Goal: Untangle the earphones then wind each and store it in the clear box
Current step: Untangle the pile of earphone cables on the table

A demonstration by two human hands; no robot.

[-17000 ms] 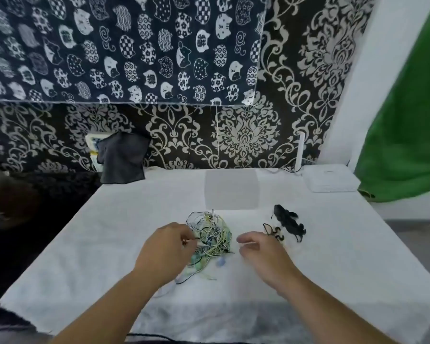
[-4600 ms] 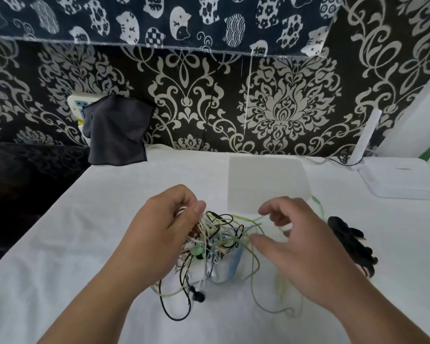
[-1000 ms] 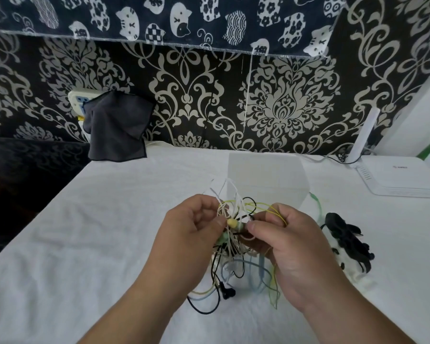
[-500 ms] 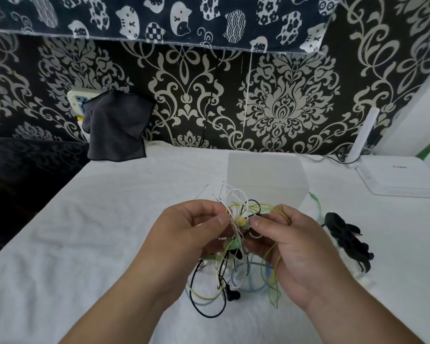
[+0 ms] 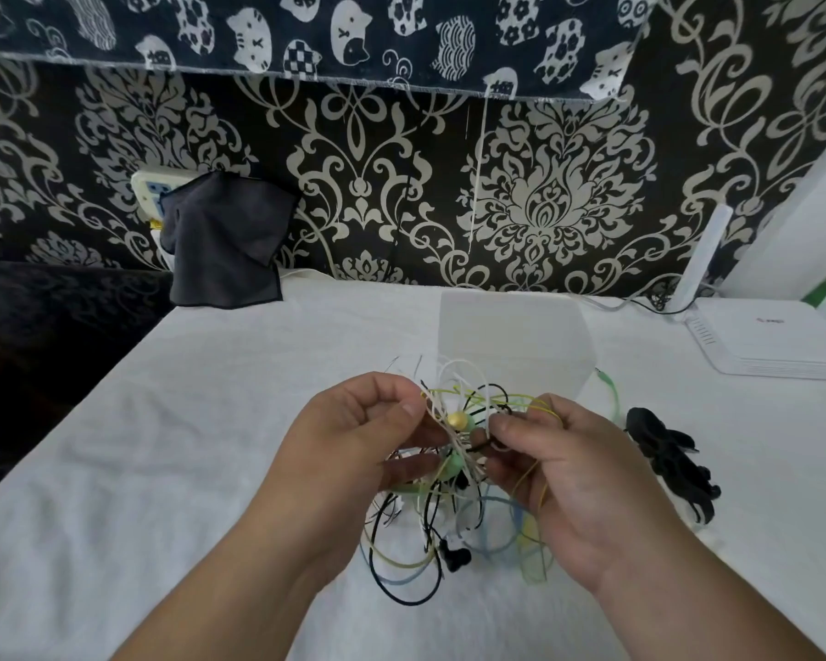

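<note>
Both hands pinch the earphones (image 5: 454,450) tangle btwn us: our left hand (image 5: 358,446) and right hand (image 5: 573,474) w/ loops dangling below, clear box (image 5: 516,341) just behind.

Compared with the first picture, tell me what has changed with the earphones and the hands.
The earphone tangle, which was lying on the table, has been lifted. The left hand and right hand now both pinch its knot above the cloth, with loose loops hanging below. The clear box behind it and the black bundle on the right stayed where they were.
</note>
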